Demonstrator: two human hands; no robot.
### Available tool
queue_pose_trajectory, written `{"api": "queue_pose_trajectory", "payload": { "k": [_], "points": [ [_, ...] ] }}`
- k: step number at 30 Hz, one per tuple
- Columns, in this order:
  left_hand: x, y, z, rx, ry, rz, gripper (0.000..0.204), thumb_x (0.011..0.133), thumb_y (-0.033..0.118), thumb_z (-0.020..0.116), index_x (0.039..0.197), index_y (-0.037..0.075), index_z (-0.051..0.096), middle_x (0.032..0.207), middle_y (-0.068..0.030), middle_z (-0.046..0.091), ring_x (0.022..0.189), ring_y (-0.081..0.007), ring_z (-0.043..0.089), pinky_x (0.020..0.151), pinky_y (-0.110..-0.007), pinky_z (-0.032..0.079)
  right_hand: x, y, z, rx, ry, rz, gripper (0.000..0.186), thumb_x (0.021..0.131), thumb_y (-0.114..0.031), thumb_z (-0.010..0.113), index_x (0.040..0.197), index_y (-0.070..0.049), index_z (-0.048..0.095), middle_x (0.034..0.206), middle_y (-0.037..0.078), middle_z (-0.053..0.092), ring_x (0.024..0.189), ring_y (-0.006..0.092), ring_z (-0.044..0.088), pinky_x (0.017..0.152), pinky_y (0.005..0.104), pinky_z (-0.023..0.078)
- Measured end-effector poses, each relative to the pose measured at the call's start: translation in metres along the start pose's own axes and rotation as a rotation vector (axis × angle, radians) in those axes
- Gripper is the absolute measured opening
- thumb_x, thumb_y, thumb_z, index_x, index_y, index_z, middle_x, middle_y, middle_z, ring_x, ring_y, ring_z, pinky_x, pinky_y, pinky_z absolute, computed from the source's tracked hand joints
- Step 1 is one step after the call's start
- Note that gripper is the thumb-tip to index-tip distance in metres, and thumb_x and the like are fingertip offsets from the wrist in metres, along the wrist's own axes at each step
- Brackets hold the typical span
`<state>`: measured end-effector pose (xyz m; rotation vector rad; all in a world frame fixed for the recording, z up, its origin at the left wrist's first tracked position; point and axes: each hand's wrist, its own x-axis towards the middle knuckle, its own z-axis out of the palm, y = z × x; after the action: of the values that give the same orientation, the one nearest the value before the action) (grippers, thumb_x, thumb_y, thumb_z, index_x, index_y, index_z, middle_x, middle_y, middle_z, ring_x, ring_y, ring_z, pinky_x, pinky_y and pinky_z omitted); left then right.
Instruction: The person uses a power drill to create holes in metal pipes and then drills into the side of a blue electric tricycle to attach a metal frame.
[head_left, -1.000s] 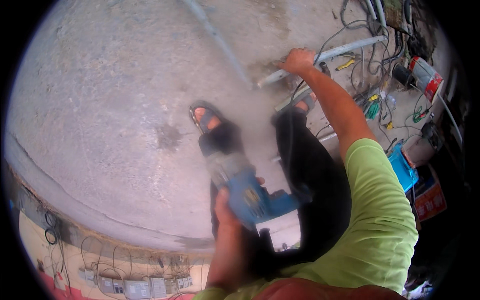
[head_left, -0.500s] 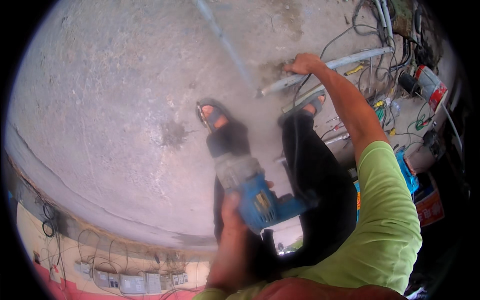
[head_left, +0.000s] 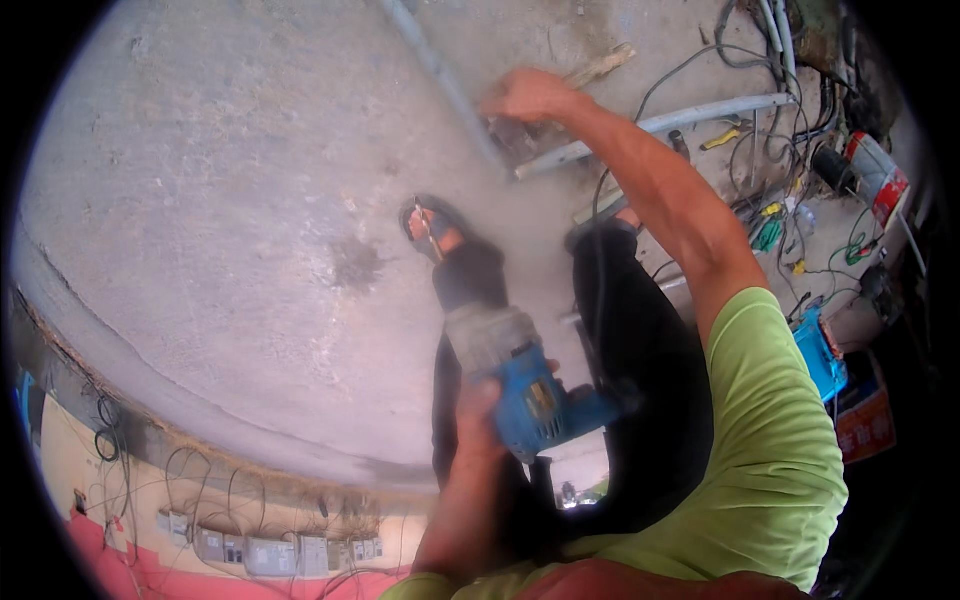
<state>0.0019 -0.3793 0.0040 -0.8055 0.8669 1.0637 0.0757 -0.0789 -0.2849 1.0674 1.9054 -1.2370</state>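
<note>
My left hand is wrapped round the body of a blue drill with a grey front housing, low between my legs. Its thin bit points away from me, over my left sandal. My right arm stretches forward, and my right hand is low over the floor with bent, blurred fingers. Beside those fingers lies a long grey pipe; whether they touch it I cannot tell. A second grey pipe runs off to the right under my forearm, its near end close to the first pipe's end.
A black cable loops across the floor at the right. Beyond it are yellow-handled pliers, a red and white bucket, tangled wires and a blue tool. Grey boxes line the wall at lower left.
My right hand has left the right-hand pipe and moved left and farther forward, beside the other pipe. A piece of wood shows behind it now. The drill stays in my left hand.
</note>
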Motion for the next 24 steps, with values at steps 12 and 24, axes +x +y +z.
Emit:
{"api": "queue_pose_trajectory", "payload": {
  "k": [12,24],
  "points": [
    [-0.006,-0.003,-0.013,-0.013,0.021,0.034,0.088,0.087,0.053,0.070,0.146,-0.003,0.039,0.129,-0.0250,0.060,0.110,-0.0370,0.067,0.091,-0.049,0.059,-0.066,0.039,0.133,-0.095,0.410,0.144,0.057,0.077,-0.046,0.078,0.115,-0.006,0.065,0.116,0.015,0.065,0.121,0.0330,0.057,0.104,0.0522,0.041],
    [-0.017,-0.001,-0.023,-0.031,0.053,0.084,0.090,0.087,0.055,0.068,0.147,-0.005,0.038,0.139,-0.0216,0.054,0.120,-0.0358,0.062,0.093,-0.051,0.058,-0.063,0.084,0.090,-0.438,-0.057,0.163,0.059,0.072,-0.044,0.082,0.121,-0.016,0.064,0.125,0.011,0.064,0.126,0.0305,0.056,0.103,0.0511,0.041]
  ]
}}
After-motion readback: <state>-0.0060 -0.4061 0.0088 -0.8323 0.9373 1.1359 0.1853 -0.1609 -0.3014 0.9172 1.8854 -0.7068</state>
